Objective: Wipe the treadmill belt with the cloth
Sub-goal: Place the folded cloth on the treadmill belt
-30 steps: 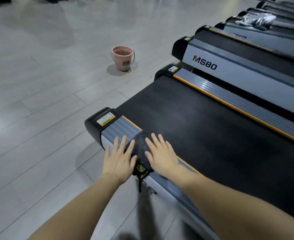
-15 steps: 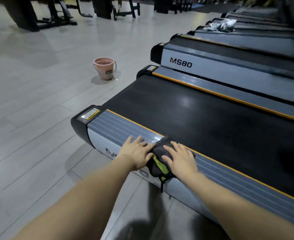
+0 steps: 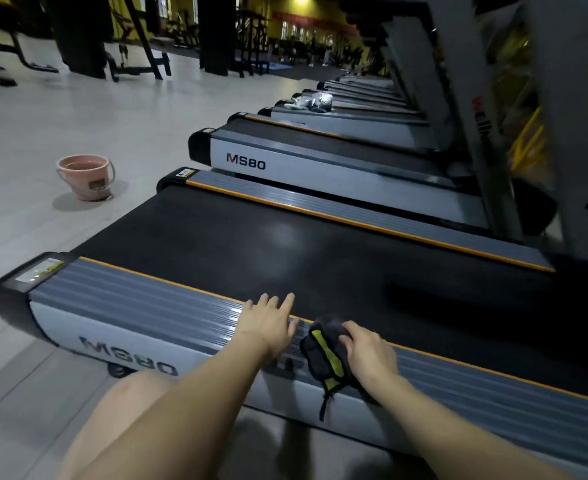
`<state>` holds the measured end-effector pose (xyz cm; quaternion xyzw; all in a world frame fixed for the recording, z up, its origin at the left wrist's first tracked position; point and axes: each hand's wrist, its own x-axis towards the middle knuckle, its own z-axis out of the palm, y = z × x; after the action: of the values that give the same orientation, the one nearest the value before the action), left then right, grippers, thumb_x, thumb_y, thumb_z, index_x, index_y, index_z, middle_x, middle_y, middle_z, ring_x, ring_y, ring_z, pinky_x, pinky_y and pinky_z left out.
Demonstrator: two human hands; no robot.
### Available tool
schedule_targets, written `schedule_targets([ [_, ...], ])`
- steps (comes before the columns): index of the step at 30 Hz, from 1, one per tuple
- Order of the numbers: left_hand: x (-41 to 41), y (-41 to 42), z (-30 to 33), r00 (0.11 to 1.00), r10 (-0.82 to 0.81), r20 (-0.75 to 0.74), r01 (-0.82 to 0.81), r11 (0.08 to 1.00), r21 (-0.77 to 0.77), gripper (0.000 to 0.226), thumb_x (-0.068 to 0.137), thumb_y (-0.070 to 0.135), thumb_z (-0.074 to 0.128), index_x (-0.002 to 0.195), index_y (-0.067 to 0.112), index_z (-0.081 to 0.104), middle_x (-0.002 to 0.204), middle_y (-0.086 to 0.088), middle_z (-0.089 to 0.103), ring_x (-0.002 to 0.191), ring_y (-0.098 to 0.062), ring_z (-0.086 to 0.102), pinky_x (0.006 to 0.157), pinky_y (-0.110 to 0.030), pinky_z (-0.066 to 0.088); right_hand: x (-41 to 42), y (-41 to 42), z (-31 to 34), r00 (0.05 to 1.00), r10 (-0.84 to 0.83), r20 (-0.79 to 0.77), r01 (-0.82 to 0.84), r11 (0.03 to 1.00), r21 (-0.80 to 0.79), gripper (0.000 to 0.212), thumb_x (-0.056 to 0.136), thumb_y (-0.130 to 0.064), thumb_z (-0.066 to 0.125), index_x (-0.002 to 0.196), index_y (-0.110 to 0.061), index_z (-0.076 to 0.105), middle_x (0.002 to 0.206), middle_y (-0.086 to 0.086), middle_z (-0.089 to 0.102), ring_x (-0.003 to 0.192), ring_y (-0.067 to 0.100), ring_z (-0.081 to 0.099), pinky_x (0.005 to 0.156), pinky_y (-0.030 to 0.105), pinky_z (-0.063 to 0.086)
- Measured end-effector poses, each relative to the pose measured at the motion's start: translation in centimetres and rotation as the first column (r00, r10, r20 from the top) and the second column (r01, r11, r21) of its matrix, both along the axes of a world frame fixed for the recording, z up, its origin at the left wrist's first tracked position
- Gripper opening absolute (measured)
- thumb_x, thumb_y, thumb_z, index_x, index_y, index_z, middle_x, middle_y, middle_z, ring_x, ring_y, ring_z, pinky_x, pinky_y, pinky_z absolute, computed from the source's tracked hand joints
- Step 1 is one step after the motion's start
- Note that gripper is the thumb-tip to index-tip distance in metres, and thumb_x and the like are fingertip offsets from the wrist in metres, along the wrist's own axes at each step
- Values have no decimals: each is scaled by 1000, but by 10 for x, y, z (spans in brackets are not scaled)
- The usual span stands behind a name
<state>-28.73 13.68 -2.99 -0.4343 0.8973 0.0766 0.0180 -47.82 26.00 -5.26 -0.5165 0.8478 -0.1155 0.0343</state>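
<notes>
Two bare hands on the near side rail of a treadmill, one of them on a cloth

Beyond the fingertips runs the black treadmill belt (image 3: pixel 285 251), bare and faintly shiny; under them lies the grey ribbed side rail (image 3: pixel 130 299) with its orange edge. Left hand (image 3: pixel 268 323) rests flat on the rail, fingers spread apart, tips at the orange edge. Right hand (image 3: pixel 368 355) presses down on the dark cloth (image 3: pixel 323 355) with the yellow-green strip, fingers curled over its top; the cloth sits on the rail between both hands, a cord dangling over the side

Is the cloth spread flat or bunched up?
Bunched up: the cloth sits crumpled under the right hand on the side rail.
</notes>
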Motion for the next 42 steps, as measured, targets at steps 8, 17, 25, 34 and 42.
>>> schedule_targets([
  [8, -115, 65, 70, 982, -46, -182, 28, 995, -101, 64, 102, 52, 24, 159, 27, 10, 160, -7, 33, 152, -29, 19, 118, -52, 23, -119, 104, 98, 974, -211, -86, 198, 970, -142, 17, 101, -44, 44, 113, -37, 52, 105, -3, 70, 94, 29, 64, 67, 35, 48],
  [17, -191, 164, 116, 960, -224, -166, 190, 961, -199, 62, 102, 52, 27, 158, 27, 16, 159, -5, 34, 149, -27, 24, 117, -50, 24, -179, 228, 150, 919, -395, -15, 371, 876, -309, 18, 99, -44, 47, 114, -37, 53, 107, 1, 70, 94, 33, 64, 69, 36, 47],
  [25, -242, 193, 125, 926, -329, -186, 277, 926, -257, 63, 101, 51, 29, 158, 27, 17, 161, -6, 32, 149, -26, 23, 117, -50, 25, -214, 260, 156, 892, -452, 19, 434, 844, -315, 17, 99, -45, 46, 114, -37, 51, 106, 4, 69, 93, 35, 63, 71, 38, 49],
  [34, -330, 133, 74, 912, -375, -165, 341, 918, -200, 58, 101, 48, 31, 154, 26, 21, 162, -8, 26, 151, -29, 18, 117, -50, 24, -306, 197, 110, 856, -516, -22, 491, 826, -279, 22, 98, -46, 46, 118, -37, 51, 111, 7, 69, 96, 39, 63, 74, 39, 45],
  [42, -415, 57, -32, 906, -407, -117, 397, 912, -102, 61, 100, 47, 31, 157, 27, 18, 165, 1, 22, 154, -25, 13, 119, -50, 22, -393, 126, 26, 838, -546, -19, 530, 821, -213, 25, 99, -42, 46, 123, -38, 51, 116, 4, 68, 99, 38, 63, 75, 40, 45],
])
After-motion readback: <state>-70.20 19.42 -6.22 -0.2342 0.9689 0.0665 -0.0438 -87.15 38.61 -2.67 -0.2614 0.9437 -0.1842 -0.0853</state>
